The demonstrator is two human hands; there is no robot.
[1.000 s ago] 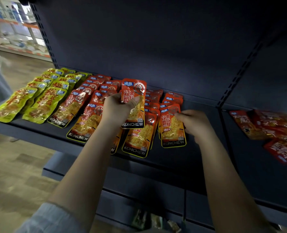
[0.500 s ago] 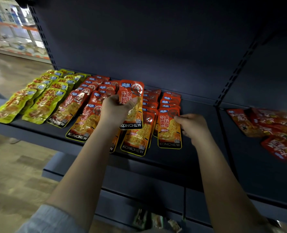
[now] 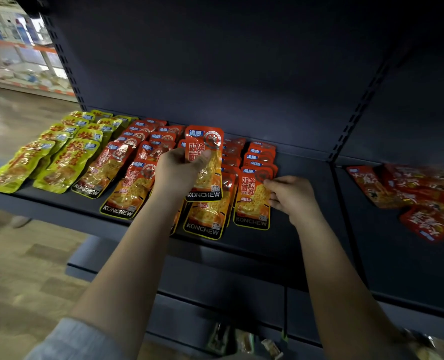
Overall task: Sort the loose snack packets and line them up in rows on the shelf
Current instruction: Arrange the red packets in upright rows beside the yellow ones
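Dark shelf (image 3: 293, 245), seen from above and in front. Orange packets (image 3: 127, 193) marked KONCHEW are laid in overlapping rows running front to back across the middle of the shelf. Yellow-green packets (image 3: 57, 165) are lined up in rows of their own at the left end, just beside the orange ones.

One orange packet (image 3: 205, 162) is held raised above the rows, upright and face out, by the left hand (image 3: 179, 172); fingers are curled behind it and the thumb is pressed across its front.

The front packet of the rightmost orange row (image 3: 252, 201) is lying flat on the shelf. Its right edge is pinched by the right hand (image 3: 291, 196), fingertips closed on the foil.

In the next bay to the right, beyond the upright (image 3: 345, 136), a loose heap of red packets (image 3: 421, 198) is lying unsorted, well apart from the rows; detail is blurred.

A pale sleeve (image 3: 67, 341) is seen on the left arm. A wooden floor (image 3: 21, 268) is seen below left.
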